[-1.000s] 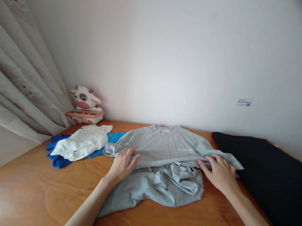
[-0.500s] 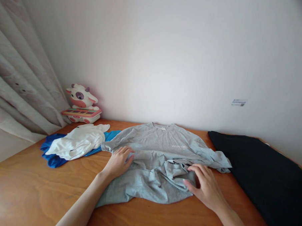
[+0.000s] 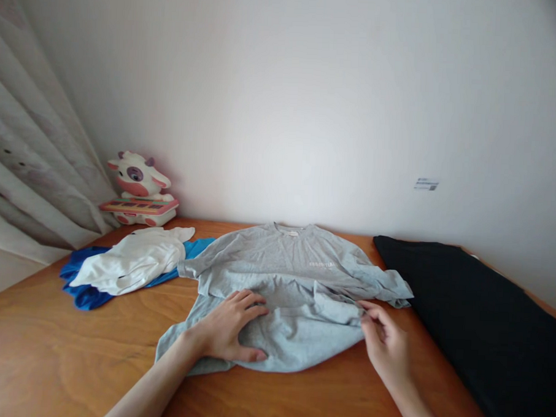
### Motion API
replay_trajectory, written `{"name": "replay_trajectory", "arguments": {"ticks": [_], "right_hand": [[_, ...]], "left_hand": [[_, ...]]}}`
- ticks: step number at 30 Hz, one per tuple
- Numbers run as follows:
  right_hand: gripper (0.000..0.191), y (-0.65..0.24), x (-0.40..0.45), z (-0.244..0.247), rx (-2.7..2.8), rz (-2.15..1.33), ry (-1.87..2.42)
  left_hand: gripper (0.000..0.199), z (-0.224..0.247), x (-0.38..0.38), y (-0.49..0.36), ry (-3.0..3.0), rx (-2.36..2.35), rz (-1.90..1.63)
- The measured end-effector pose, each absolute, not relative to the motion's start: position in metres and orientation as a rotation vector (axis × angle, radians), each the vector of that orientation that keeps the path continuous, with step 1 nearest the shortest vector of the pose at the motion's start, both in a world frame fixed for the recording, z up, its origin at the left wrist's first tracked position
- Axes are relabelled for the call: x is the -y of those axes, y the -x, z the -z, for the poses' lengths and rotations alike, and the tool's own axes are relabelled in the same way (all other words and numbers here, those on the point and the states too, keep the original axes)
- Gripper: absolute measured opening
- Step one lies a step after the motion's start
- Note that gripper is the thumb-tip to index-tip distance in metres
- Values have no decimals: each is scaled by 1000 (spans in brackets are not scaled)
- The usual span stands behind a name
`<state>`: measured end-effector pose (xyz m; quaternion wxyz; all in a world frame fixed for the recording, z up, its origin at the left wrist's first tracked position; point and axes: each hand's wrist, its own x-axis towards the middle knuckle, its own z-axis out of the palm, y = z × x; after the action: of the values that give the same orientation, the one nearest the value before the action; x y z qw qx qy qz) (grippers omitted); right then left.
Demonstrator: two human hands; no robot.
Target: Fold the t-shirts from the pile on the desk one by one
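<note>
A grey T-shirt (image 3: 289, 258) with small white lettering on the chest lies on the wooden table, collar toward the wall. Its upper part is fairly flat, while the lower part is rumpled and bunched. My left hand (image 3: 231, 326) rests on the lower left of the shirt, fingers spread and thumb apart. At the shirt's right side, my right hand (image 3: 385, 336) pinches an edge of the fabric between thumb and fingers. The cloth right at those fingertips is partly hidden.
Left of the shirt, a white garment (image 3: 133, 257) lies over a blue one (image 3: 87, 295). A toy cow with a keyboard (image 3: 138, 190) stands behind them near the curtain (image 3: 26, 160). Black folded cloth (image 3: 467, 303) covers the right of the wooden table (image 3: 69, 353). A wall rises behind.
My right hand has gone from loosely open to pinching the shirt's right edge, drawing it outward. My left hand has moved right and nearer, onto the lower fabric. The view has shifted slightly.
</note>
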<state>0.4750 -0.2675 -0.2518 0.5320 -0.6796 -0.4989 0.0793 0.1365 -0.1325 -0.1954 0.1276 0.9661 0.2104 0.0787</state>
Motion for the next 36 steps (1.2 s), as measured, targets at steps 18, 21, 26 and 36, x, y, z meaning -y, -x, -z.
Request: {"name": "replay_trajectory", "arguments": {"ticks": [18, 21, 26, 36], "right_hand": [[43, -495, 268, 247, 1446, 114, 1797], [46, -510, 266, 243, 1309, 382, 1933], [78, -552, 249, 227, 1071, 518, 2300], [48, -630, 208, 223, 1131, -269, 2455]], "left_hand": [[38, 192, 130, -135, -2657, -447, -334], [45, 194, 127, -135, -2703, -543, -368], [21, 208, 120, -131, -2796, -838, -498], [88, 216, 115, -117, -2733, -838, -189]]}}
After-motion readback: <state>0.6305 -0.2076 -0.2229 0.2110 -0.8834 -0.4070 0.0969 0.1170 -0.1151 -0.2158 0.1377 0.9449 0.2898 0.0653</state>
